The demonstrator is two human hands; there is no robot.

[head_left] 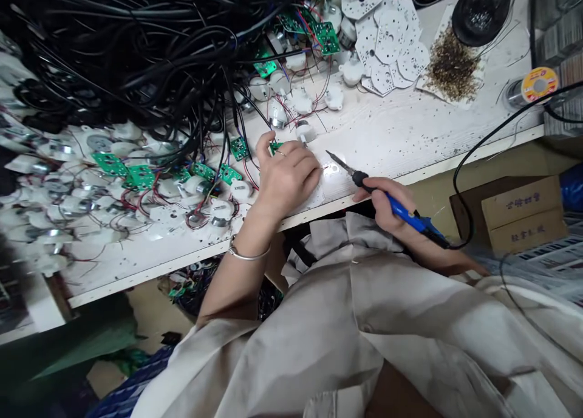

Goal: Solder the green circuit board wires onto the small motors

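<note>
My right hand (387, 202) is closed round the blue handle of a soldering iron (403, 214). The iron's bare tip points up and left, just above the bench. My left hand (288, 178) rests palm down near the bench edge, fingers curled under and little finger raised. Whatever those fingers grip is hidden beneath them. A small green circuit board (276, 147) peeks out behind the knuckles. Right of the left hand, under the iron's tip, lies a pale flat plate (334, 170). A white-capped motor (305, 130) sits just beyond the fingers.
Black cables (136, 59) heap up at the back left, above many motors and green boards (141, 176). White discs (389, 38) are stacked at the back. Brown debris (453, 65) lies near a solder spool (540, 85). The iron's cord (460, 181) loops right, past a cardboard box (523, 214).
</note>
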